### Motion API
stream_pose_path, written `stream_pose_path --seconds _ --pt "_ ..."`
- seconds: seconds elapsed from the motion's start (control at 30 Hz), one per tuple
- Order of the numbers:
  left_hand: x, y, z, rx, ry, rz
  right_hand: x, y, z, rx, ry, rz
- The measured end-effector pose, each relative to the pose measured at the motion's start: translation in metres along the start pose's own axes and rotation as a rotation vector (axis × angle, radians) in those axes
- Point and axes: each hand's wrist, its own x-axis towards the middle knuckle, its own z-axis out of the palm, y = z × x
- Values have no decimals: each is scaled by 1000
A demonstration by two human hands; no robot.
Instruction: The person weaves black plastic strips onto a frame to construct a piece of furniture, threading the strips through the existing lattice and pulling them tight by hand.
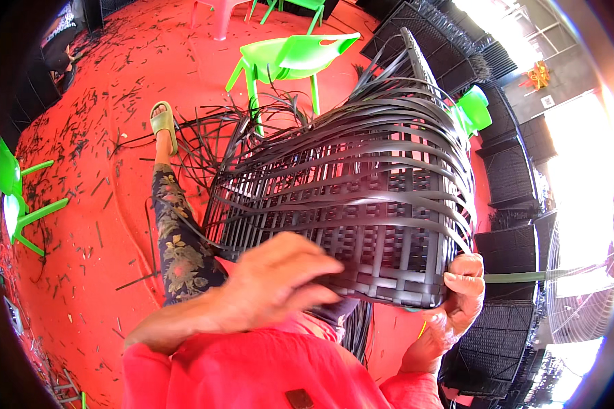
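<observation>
A black basket-like piece [382, 204], woven from flat plastic strips, lies tilted across my lap. Its near edge is closely woven, while long loose strips [402, 102] arch over its top and right side. My right hand [460, 293] grips the near right corner, thumb on the upper side. At the near left edge, my left hand [273, 273] hovers over or touches the weave, slightly blurred. Its thumb and forefinger are apart, and I see nothing between them. The other fingers of that hand are partly hidden.
Beyond the work stands a green plastic chair [286, 58], with another green chair [24, 198] at far left. Black strip scraps litter the red floor [116, 136]. Stacked black woven pieces [508, 170] line the right side, near a large fan [587, 286]. My sandalled foot [162, 126] extends forward.
</observation>
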Motion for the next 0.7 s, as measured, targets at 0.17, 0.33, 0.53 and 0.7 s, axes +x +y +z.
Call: stream_pose_path --seconds 0.17,0.33,0.53,0.7 --pt "24 19 37 -116 -53 12 5 -19 6 -159 -41 -4" --pt "19 17 50 -87 23 168 3 -12 4 -310 -58 -105" --pt "-26 -16 32 150 79 -54 -1 -13 9 -396 54 -104" --pt "-36 -28 42 36 52 -134 -7 -3 8 -364 80 -89"
